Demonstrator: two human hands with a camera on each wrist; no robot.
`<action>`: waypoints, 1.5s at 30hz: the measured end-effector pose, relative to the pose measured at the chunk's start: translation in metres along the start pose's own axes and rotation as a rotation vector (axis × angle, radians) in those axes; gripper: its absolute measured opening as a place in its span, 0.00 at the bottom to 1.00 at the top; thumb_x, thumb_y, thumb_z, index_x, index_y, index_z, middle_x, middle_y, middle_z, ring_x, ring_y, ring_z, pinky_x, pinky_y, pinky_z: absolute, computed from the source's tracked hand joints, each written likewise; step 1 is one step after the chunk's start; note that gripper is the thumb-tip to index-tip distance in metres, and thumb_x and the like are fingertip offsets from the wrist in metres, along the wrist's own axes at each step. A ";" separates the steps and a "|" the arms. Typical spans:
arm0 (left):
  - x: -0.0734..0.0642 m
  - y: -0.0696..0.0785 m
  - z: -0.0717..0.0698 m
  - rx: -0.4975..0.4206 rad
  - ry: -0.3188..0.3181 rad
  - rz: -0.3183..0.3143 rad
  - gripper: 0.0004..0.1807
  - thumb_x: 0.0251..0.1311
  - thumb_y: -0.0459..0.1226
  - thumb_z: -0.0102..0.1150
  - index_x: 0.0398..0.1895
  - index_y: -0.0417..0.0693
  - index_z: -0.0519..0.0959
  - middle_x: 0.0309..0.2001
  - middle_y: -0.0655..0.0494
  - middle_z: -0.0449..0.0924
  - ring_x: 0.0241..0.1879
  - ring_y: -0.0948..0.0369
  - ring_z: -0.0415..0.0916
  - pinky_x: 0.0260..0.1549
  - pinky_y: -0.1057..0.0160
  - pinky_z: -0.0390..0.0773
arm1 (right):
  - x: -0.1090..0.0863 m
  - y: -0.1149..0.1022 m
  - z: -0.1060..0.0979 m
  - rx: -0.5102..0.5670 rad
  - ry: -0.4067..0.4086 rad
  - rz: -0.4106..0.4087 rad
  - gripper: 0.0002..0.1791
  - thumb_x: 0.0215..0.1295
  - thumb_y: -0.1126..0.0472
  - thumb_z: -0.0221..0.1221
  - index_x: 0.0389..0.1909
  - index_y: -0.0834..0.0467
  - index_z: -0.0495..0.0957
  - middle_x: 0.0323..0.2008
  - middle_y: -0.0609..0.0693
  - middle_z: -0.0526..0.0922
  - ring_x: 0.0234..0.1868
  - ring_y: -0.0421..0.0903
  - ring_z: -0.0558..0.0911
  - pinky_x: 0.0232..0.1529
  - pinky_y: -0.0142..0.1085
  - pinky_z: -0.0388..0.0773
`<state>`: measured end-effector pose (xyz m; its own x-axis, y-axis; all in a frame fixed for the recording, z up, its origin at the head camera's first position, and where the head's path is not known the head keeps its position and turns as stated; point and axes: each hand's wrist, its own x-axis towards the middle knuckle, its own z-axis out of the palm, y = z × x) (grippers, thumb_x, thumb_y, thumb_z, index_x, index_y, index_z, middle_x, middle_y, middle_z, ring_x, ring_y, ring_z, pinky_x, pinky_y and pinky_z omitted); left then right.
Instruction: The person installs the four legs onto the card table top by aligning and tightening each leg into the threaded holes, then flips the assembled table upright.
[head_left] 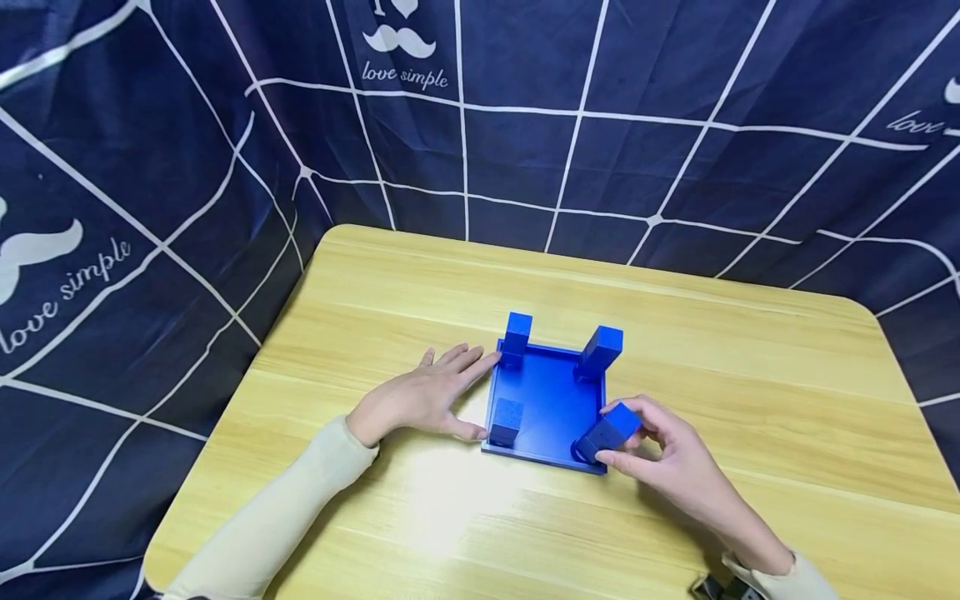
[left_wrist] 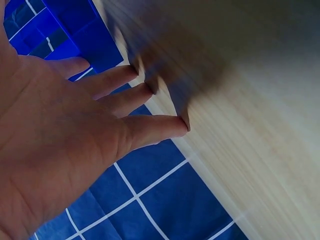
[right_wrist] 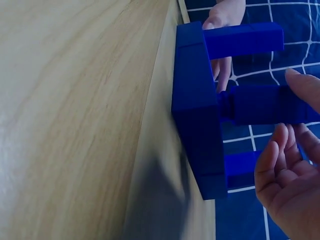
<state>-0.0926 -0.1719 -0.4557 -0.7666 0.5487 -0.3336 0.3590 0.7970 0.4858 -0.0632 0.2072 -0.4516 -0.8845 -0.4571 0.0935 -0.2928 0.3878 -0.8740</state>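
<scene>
A blue square board with a low rim (head_left: 551,412) lies on the table, its square posts standing at the corners. My right hand (head_left: 678,454) pinches the near-right post (head_left: 619,423) between thumb and fingers. In the right wrist view, a narrower round neck (right_wrist: 226,106) shows between that post and the board. My left hand (head_left: 423,402) lies with fingers spread along the board's left side, index fingertip and thumb at its edge. Beside it stand the far-left post (head_left: 517,335) and the near-left post (head_left: 506,421). The far-right post (head_left: 602,352) leans slightly outward in view.
The wooden table (head_left: 750,375) extends around the board on all sides. Dark blue cloth with white lines (head_left: 517,150) hangs behind and at the left of the table. Part of a dark device (head_left: 723,587) shows at my right wrist.
</scene>
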 end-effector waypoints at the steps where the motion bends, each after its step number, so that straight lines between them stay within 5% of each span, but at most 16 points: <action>1: 0.000 0.000 0.000 0.000 0.000 -0.001 0.65 0.64 0.70 0.68 0.92 0.61 0.41 0.89 0.45 0.41 0.87 0.45 0.35 0.78 0.28 0.39 | 0.000 0.000 0.000 -0.008 0.001 0.011 0.25 0.62 0.68 0.80 0.57 0.51 0.83 0.37 0.46 0.84 0.37 0.47 0.80 0.40 0.38 0.78; 8: 0.001 0.003 0.000 0.011 -0.001 -0.002 0.65 0.64 0.71 0.66 0.92 0.62 0.40 0.89 0.43 0.41 0.87 0.44 0.35 0.78 0.27 0.39 | 0.000 -0.001 -0.003 -0.044 0.008 0.079 0.16 0.66 0.63 0.78 0.46 0.51 0.81 0.33 0.43 0.87 0.36 0.47 0.85 0.41 0.36 0.79; 14: 0.000 0.005 -0.002 0.020 -0.001 -0.008 0.65 0.64 0.71 0.66 0.92 0.62 0.40 0.89 0.43 0.42 0.87 0.44 0.35 0.77 0.26 0.40 | 0.000 0.001 -0.004 0.003 0.011 0.008 0.17 0.64 0.71 0.76 0.44 0.51 0.80 0.32 0.45 0.84 0.36 0.46 0.83 0.44 0.35 0.79; 21: 0.002 0.005 -0.002 0.014 -0.020 -0.011 0.65 0.65 0.71 0.65 0.92 0.61 0.39 0.89 0.43 0.41 0.87 0.43 0.34 0.77 0.26 0.39 | 0.004 0.002 -0.003 0.008 0.034 -0.094 0.22 0.59 0.75 0.78 0.44 0.48 0.83 0.51 0.46 0.83 0.34 0.49 0.77 0.33 0.35 0.74; 27: 0.004 0.005 -0.002 0.017 -0.021 -0.012 0.65 0.65 0.72 0.65 0.92 0.61 0.39 0.89 0.43 0.41 0.87 0.44 0.34 0.77 0.26 0.39 | 0.006 0.005 -0.006 -0.004 0.015 -0.090 0.22 0.62 0.73 0.77 0.47 0.47 0.84 0.39 0.43 0.80 0.34 0.46 0.76 0.32 0.38 0.72; 33: 0.004 0.006 -0.003 0.022 -0.024 -0.011 0.65 0.65 0.72 0.64 0.92 0.61 0.38 0.89 0.43 0.40 0.87 0.44 0.34 0.77 0.25 0.39 | 0.007 0.005 -0.008 -0.001 -0.003 -0.074 0.21 0.62 0.72 0.77 0.47 0.46 0.84 0.39 0.44 0.81 0.37 0.44 0.78 0.36 0.36 0.76; 39: 0.005 0.006 -0.002 0.026 -0.020 -0.014 0.65 0.65 0.72 0.64 0.92 0.61 0.38 0.89 0.43 0.40 0.87 0.43 0.34 0.77 0.25 0.39 | 0.008 0.002 -0.008 0.004 -0.019 -0.029 0.24 0.63 0.68 0.79 0.59 0.54 0.86 0.38 0.46 0.81 0.33 0.45 0.78 0.33 0.37 0.75; 45: 0.006 0.006 0.000 0.041 -0.008 -0.012 0.66 0.64 0.74 0.63 0.92 0.62 0.37 0.89 0.42 0.40 0.87 0.42 0.34 0.76 0.23 0.40 | 0.006 0.001 -0.003 -0.045 -0.011 0.025 0.16 0.65 0.64 0.79 0.39 0.49 0.79 0.28 0.42 0.83 0.29 0.43 0.81 0.30 0.34 0.75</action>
<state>-0.0945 -0.1636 -0.4546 -0.7668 0.5409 -0.3455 0.3716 0.8130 0.4482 -0.0704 0.2074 -0.4504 -0.8876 -0.4557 0.0664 -0.2871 0.4349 -0.8535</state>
